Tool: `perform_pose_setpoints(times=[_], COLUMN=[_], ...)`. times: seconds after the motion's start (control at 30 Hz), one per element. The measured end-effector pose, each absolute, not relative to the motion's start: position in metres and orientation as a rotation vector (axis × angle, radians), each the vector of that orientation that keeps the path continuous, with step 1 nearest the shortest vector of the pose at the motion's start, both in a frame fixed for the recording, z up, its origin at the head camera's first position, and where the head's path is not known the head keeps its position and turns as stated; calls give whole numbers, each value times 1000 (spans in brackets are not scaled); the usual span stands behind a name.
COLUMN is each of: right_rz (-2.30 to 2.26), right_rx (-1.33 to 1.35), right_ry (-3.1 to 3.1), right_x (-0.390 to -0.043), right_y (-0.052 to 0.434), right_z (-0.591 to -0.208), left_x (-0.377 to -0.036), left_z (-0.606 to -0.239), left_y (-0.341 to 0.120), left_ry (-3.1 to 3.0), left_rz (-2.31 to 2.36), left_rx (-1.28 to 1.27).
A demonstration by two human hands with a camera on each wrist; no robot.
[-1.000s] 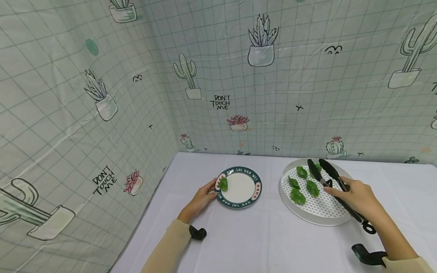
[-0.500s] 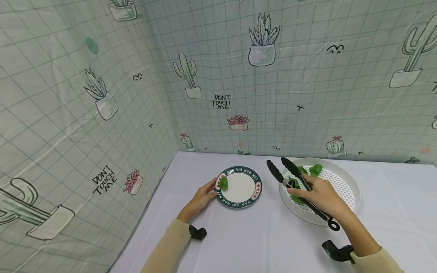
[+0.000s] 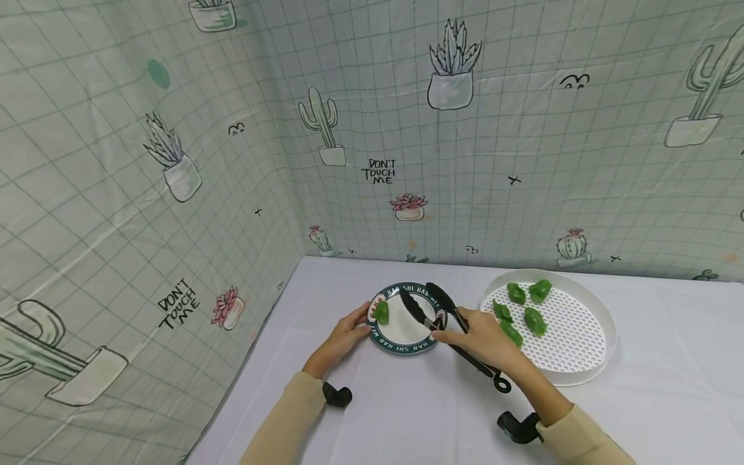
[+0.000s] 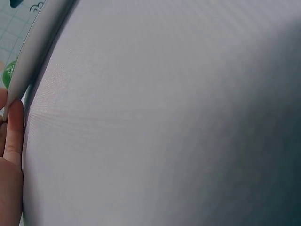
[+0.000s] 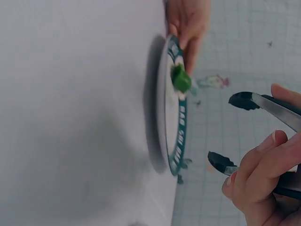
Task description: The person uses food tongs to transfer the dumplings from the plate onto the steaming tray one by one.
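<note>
My left hand (image 3: 343, 337) pinches the left rim of a small white plate (image 3: 403, 330) with a patterned dark green border. On the plate's left side lies one glossy green piece (image 3: 381, 312), like cut pepper. My right hand (image 3: 491, 337) holds black-tipped tongs (image 3: 473, 360) by their arms. Their spread tips overlap the plate in the head view, with nothing between them. In the right wrist view, the tongs (image 5: 277, 113) stand apart from the plate (image 5: 172, 113). The left wrist view shows only some left fingers (image 4: 15, 127) at the plate's edge.
To the right stands a round white tray with a perforated base (image 3: 575, 329). Several similar green pieces (image 3: 535, 321) lie in its left part, some close to my right forearm. A white cloth (image 3: 372, 413) covers the table, and patterned cloth walls (image 3: 465, 148) rise behind and left.
My right hand has carried the tongs leftward from over the tray to over the plate, their tips staying apart. The left hand and the plate have stayed in place.
</note>
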State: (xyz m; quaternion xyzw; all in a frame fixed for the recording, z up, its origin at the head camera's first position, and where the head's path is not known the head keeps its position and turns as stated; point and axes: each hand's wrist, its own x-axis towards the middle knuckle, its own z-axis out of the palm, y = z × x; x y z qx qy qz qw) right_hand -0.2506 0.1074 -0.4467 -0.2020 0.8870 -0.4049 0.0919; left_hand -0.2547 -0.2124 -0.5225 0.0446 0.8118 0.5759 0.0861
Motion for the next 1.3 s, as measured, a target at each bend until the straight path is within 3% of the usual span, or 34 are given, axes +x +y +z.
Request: perform_pose_setpoints(times=[0.53,1.3], right_rz=[-1250,-1287], right_rx=[-574,-738], right_ry=[2598,2538], right_x=[-243,-237], right_y=[45,36], right_z=[-475,-479], left_x=[-249,-248], left_z=[-524,-523], left_y=[-218,-220], left_ry=[2379,2399], left_rz=[1798,1760], left_rx=[153,203])
